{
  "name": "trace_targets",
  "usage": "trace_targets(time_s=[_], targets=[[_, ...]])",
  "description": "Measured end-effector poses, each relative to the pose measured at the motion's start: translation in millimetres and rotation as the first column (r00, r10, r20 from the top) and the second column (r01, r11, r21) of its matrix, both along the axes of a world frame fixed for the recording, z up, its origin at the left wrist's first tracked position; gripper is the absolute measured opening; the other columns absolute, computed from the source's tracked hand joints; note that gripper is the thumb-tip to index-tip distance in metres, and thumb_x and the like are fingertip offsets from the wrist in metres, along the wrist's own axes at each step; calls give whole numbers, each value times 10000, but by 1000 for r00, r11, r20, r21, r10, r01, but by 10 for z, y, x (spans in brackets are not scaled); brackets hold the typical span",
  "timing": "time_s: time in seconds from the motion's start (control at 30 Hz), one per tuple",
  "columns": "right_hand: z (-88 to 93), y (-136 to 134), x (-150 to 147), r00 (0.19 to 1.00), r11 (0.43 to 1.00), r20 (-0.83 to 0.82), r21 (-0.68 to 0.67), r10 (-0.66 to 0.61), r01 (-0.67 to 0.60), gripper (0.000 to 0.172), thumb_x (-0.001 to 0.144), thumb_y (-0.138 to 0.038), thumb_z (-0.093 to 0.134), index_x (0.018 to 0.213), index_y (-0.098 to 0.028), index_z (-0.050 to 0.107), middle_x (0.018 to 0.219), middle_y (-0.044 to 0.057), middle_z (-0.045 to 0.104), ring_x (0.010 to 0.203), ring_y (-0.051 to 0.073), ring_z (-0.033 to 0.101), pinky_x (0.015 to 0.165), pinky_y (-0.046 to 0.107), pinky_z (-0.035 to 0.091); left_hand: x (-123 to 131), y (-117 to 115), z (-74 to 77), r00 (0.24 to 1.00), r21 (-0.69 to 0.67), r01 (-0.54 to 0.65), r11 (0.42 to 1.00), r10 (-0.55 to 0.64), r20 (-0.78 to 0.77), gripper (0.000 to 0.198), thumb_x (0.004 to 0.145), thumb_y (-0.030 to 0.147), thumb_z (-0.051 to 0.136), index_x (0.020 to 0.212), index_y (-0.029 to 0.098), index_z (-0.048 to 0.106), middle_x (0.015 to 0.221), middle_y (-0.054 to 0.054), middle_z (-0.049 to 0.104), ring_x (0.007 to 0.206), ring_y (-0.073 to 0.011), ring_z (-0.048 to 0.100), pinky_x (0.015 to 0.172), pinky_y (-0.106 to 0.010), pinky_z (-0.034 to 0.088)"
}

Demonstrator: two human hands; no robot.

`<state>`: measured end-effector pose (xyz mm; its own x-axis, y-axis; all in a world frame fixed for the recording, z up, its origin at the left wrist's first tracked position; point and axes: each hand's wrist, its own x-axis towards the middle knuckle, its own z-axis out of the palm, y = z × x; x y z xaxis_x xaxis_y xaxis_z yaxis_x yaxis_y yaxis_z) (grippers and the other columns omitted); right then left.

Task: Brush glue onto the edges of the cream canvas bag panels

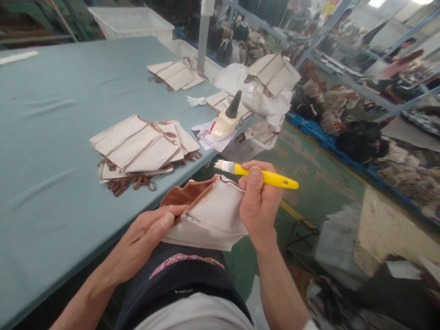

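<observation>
The left hand (146, 236) grips a bag (215, 213) at its left end; the right hand (260, 201) grasps a brush (277, 179) at its right.

Beside the near edge of the table (51, 137), some fingers of the left hand (147, 233) are hidden at the fabric pouch (216, 215). The view's left border cuts the white strip (17, 57) on the table. On the paper (208, 144) at the table's right edge, the marks are too small to read. Beyond this table, another person (400, 65) is blurred.
</observation>
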<state>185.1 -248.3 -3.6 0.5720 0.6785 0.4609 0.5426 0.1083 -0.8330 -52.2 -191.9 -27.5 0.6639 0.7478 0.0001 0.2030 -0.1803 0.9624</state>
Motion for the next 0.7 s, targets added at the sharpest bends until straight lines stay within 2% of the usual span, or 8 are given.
trace_targets(time_s=[0.1, 0.2, 0.27, 0.33, 0.4, 0.57, 0.7], targets=[[-28, 45, 69, 1000, 1000, 25, -15, -15, 16, 338, 1145, -460, 480, 1029, -206, 671, 706, -32, 600, 571, 145, 579, 589, 297, 429, 57, -56, -28, 998, 67, 64, 996, -63, -4, 270, 1015, 349, 698, 1180, 189, 839, 1098, -115, 873, 932, -250, 835, 818, -271, 660], [-120, 85, 103, 1000, 997, 20, -71, -22, 24, 351, 1146, -472, 465, 1036, -203, 662, 698, -30, 612, 583, 152, 593, 605, 300, 430, 158, -78, -61, 1000, 218, 13, 976, -13, -1, 194, 1019, 258, 655, 1110, 182, 809, 1197, -129, 835, 1055, -237, 800, 922, -269, 619], [-172, 100, 120, 999, 994, 7, -106, -41, 41, 360, 1146, -488, 450, 1044, -209, 654, 681, -34, 612, 596, 160, 603, 620, 302, 434, 205, -87, -89, 1000, 212, 1, 977, -1, 1, 174, 1037, 236, 614, 1056, 181, 778, 1085, -93, 820, 929, -190, 774, 822, -230, 595], [-209, 105, 135, 998, 991, 3, -123, -59, 59, 354, 1143, -487, 445, 1049, -212, 646, 669, -38, 613, 606, 165, 613, 637, 302, 442, 224, -108, -105, 1000, 151, 4, 989, -2, -11, 185, 1055, 230, 583, 972, 185, 742, 873, -23, 764, 718, -135, 685, 662, -191, 532], [-244, 109, 150, 998, 989, 3, -135, -67, 67, 335, 1138, -472, 446, 1059, -213, 642, 663, -43, 614, 613, 166, 622, 650, 298, 450, 227, -138, -94, 999, 91, 32, 995, -30, -25, 220, 1069, 242, 569, 913, 189, 714, 754, 20, 698, 619, -113, 603, 577, -180, 473], [-355, 115, 194, 996, 990, -6, -112, -87, 86, 305, 1132, -460, 457, 1086, -227, 648, 758, -14, 695, 705, 169, 684, 720, 294, 497, 266, -196, 50, 980, 22, 197, 980, -197, 5, 286, 1105, 244, 506, 892, 202, 693, 726, 33, 661, 592, -107, 566, 553, -190, 439], [-283, -8, 190, 983, 988, -109, 35, -145, 150, 317, 1118, -514, 506, 1083, -238, 659, 806, 1, 719, 672, 157, 667, 661, 285, 490, 304, -199, 137, 974, 83, 223, 971, -226, 28, 282, 1107, 198, 473, 897, 216, 661, 719, 39, 624, 587, -110, 546, 581, -204, 454]])
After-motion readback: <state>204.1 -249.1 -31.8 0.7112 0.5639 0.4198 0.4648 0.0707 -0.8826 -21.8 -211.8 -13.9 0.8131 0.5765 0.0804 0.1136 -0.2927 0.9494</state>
